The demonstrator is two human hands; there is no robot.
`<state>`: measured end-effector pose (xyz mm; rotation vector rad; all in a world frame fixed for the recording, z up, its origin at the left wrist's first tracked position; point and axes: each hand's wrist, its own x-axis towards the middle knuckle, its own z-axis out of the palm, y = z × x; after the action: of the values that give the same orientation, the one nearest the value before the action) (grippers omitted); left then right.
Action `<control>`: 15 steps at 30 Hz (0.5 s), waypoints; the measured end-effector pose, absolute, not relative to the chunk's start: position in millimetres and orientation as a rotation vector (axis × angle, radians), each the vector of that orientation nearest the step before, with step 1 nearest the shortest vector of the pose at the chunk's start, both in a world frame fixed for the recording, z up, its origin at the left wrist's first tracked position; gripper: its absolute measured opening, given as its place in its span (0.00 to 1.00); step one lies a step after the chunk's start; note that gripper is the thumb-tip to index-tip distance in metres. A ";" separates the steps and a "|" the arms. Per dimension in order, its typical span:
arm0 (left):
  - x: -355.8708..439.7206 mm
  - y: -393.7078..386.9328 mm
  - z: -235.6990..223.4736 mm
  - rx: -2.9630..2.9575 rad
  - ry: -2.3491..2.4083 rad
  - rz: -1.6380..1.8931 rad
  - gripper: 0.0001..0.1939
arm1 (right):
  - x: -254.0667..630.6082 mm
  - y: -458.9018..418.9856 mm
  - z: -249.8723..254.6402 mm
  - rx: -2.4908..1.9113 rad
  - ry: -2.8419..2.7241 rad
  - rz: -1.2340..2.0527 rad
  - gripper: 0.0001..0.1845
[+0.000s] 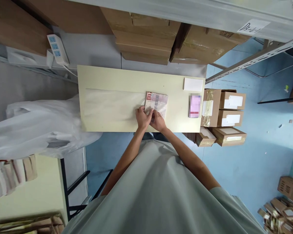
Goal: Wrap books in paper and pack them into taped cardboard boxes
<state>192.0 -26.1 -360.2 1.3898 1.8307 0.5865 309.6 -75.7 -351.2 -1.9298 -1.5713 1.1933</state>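
A book (160, 99) with a pale pinkish cover, a red patch at one corner and dark printed characters lies flat on the cream table (127, 76). A glossy sheen over its cover looks like clear film. At its near left corner my left hand (143, 118) is closed, thumb and fingers pinching at the edge. Touching it, my right hand (158, 121) is closed on the book's near edge. My fingers hide what lies exactly between them. A pale, thin sheet (109, 105) stretches across the table to the left of the book.
A pink phone-like item (194, 105) and a white rectangular card or box (192, 84) lie at the table's right end. Cardboard boxes (230, 100) stand beyond it. White plastic sheeting (46, 120) hangs at the left. A metal shelf beam (197, 16) crosses above; a power strip (58, 49) sits behind.
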 end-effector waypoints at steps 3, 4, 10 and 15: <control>193.9 -35.1 -356.6 1.483 1.850 0.534 0.24 | 322.4 -80.0 -352.9 -1.782 -1.540 1.255 0.35; 193.4 -37.9 -356.0 1.508 1.840 0.523 0.25 | 330.4 -82.2 -352.4 -1.758 -1.500 1.257 0.33; 183.3 -49.5 -356.3 1.569 1.734 0.511 0.32 | 393.0 -89.7 -348.8 -2.068 -1.149 1.011 0.26; 179.7 -54.4 -352.4 1.544 1.703 0.545 0.31 | 400.3 -61.8 -352.4 -2.127 -0.993 1.125 0.23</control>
<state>179.7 -54.4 -352.4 1.5444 1.7028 0.5454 400.3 -61.8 -352.4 -2.1271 -0.9932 1.1250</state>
